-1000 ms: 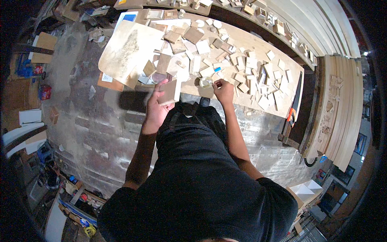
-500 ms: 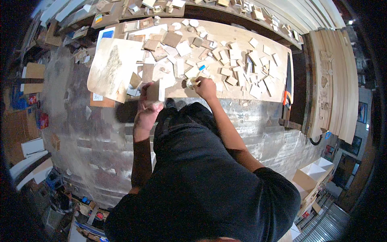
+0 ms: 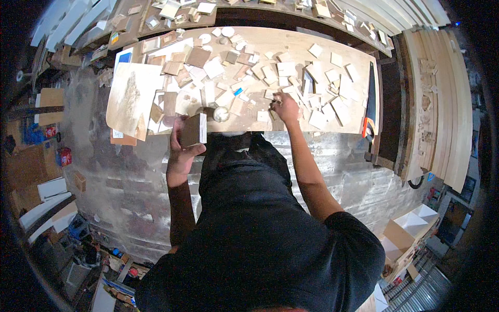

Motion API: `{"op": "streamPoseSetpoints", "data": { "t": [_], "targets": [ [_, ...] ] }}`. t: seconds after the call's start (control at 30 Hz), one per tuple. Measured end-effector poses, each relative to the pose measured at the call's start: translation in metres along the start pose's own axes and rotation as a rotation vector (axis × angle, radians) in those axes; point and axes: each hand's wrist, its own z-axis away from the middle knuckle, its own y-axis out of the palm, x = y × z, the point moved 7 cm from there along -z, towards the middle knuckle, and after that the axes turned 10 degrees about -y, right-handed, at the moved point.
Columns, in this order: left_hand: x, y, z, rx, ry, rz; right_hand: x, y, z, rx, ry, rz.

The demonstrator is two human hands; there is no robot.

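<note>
In my left hand [image 3: 179, 161] is a small wooden block [image 3: 192, 130], raised in front of the table's near edge. Its pale side edge faces right, and my fingers and thumb close round it. My right hand [image 3: 287, 110] is over the near middle of the wooden table [image 3: 244, 125], fingers bent and drawn together among small wood pieces. What lies between those fingertips is too small to make out. Left of that hand stands a round clear jar [image 3: 221, 114]. A small blue item [image 3: 238, 91] lies on the scraps beyond the jar.
Several loose wood offcuts [image 3: 332, 78] cover the tabletop. A large stained sheet [image 3: 132, 96] lies at its left end, and a saw with an orange-and-black handle [image 3: 368, 126] at its right edge. Behind runs a shelf [image 3: 239, 15] of scraps; long boards [image 3: 436, 104] stand at right.
My right hand has left the jar and moved right to the wood pieces. My left hand still holds the block, which has turned and dropped slightly nearer me. The head view has shifted.
</note>
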Motion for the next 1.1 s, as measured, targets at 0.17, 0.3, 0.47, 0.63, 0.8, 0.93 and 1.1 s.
{"op": "streamPoseSetpoints", "data": {
  "t": [0.17, 0.3, 0.47, 0.63, 0.8, 0.93, 1.1],
  "targets": [
    [-0.007, 0.077, 0.0, -0.122, 0.11, -0.11, 0.01, 0.007, -0.036, 0.265, 0.066, 0.095],
    [0.007, 0.108, -0.008, -0.093, 0.134, -0.124, -0.001, 0.02, -0.041, 0.33, -0.077, 0.183],
    [0.023, 0.137, -0.012, -0.054, 0.132, -0.101, 0.006, -0.035, -0.046, 0.155, -0.032, -0.219],
    [0.019, 0.16, -0.02, 0.043, 0.143, -0.017, 0.043, -0.122, -0.032, 0.184, 0.067, -1.337],
    [0.005, 0.188, -0.023, 0.159, 0.141, 0.003, 0.096, -0.2, -0.005, 0.254, -0.09, -1.749],
    [-0.014, 0.212, -0.02, 0.187, 0.185, -0.066, 0.113, -0.229, 0.0, 0.215, -0.212, -1.728],
    [-0.023, 0.212, -0.019, 0.227, 0.214, -0.113, 0.13, -0.244, 0.01, 0.191, -0.184, -1.644]
  ]
}}
